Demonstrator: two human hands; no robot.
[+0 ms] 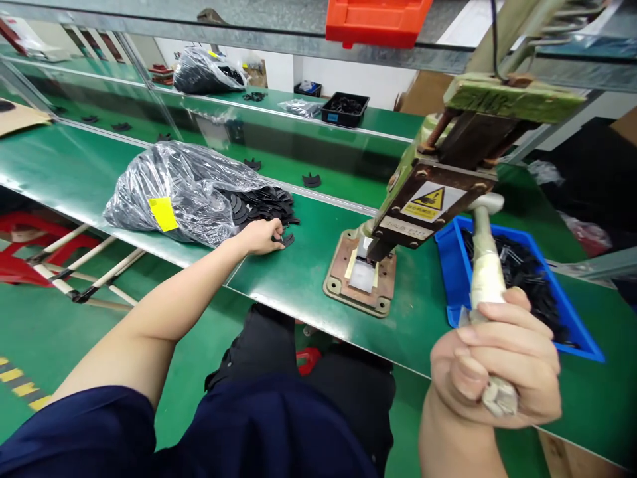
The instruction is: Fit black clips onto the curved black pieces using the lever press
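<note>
My left hand [261, 238] is closed in a pinch on a small black curved part [286, 241] at the mouth of a clear plastic bag [194, 179]. More such parts [263, 202] spill out of the bag onto the green bench. My right hand [497, 362] is wrapped round the pale, tape-covered lever handle [486, 265] of a hand press [428, 186]. Under the press head, a light metal plate [363, 275] lies on the press's base [338, 279], with a dark piece at its upper end.
A blue bin [572, 309] of black parts stands right of the press, partly behind my right hand. Beyond the bench edge runs a green conveyor [283, 179] carrying several black parts. A black crate [346, 119] and another filled bag [204, 73] sit farther back. An orange bin [378, 20] is overhead.
</note>
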